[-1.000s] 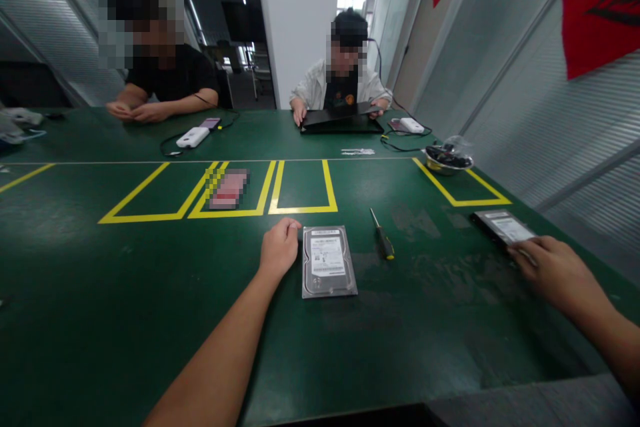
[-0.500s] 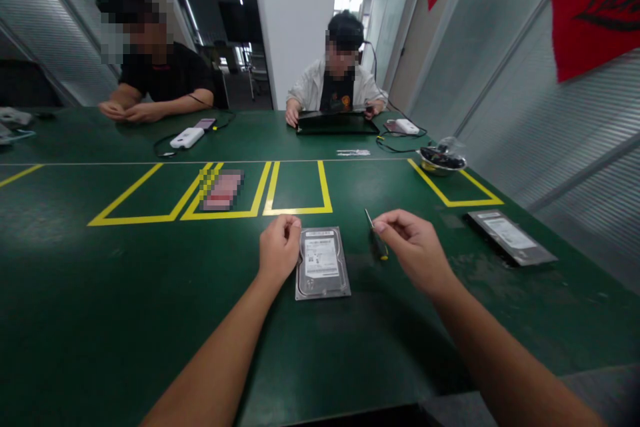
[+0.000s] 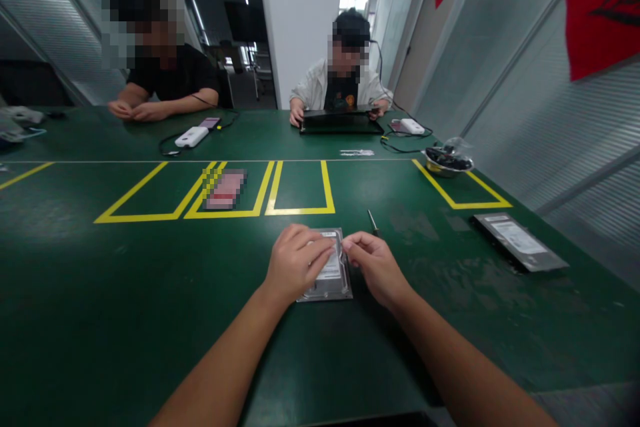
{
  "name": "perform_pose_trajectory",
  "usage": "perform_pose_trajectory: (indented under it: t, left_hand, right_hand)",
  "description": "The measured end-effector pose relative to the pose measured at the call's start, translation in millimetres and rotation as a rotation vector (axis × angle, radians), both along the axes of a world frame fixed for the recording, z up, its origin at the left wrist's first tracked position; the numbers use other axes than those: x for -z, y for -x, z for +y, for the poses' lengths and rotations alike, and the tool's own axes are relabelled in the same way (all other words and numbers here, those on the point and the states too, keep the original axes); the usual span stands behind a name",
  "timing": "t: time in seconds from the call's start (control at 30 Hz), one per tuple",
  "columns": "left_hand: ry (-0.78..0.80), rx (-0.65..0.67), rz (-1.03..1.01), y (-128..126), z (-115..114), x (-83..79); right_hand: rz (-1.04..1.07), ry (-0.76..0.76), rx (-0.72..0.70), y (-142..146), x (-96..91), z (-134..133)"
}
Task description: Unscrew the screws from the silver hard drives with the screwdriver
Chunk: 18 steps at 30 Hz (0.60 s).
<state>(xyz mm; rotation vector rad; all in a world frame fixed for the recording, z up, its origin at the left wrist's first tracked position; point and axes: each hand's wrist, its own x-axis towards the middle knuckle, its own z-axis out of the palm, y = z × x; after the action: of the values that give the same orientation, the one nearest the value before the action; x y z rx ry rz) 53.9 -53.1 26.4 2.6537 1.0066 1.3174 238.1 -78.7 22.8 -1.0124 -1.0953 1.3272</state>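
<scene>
A silver hard drive (image 3: 334,271) with a white label lies flat on the green table (image 3: 100,280) in front of me. My left hand (image 3: 296,263) rests on top of it, fingers laid flat across the label. My right hand (image 3: 376,268) is at the drive's right edge, thumb and fingers pinched against it. A screwdriver (image 3: 373,221) lies just beyond my right hand; only its metal shaft shows, and the handle is hidden behind the hand.
A second hard drive (image 3: 517,240) lies at the right. A metal bowl (image 3: 447,161) sits in a yellow taped box. Across the table one person handles a black laptop (image 3: 340,123); another sits near a white device (image 3: 191,137) with a cable.
My right hand left the far-right drive, passed over the screwdriver and came to the near drive's right edge. My left hand moved from beside the drive onto its top.
</scene>
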Motion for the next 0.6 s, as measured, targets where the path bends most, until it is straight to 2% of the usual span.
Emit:
perform_pose_trajectory:
  t: [0.13, 0.37, 0.6]
  left_hand:
    - [-0.059, 0.047, -0.021, -6.1, -7.2, 0.8]
    - [0.0, 0.029, -0.045, -9.3, -7.9, 2.5]
    - [-0.031, 0.045, -0.097, -10.5, -9.3, 3.2]
  right_hand:
    - [0.036, 0.023, -0.049, 0.5, -0.7, -4.0]
    - [0.004, 0.021, -0.096, 2.3, 1.1, -7.3]
    - [-0.036, 0.005, -0.102, 2.6, 3.5, -8.6]
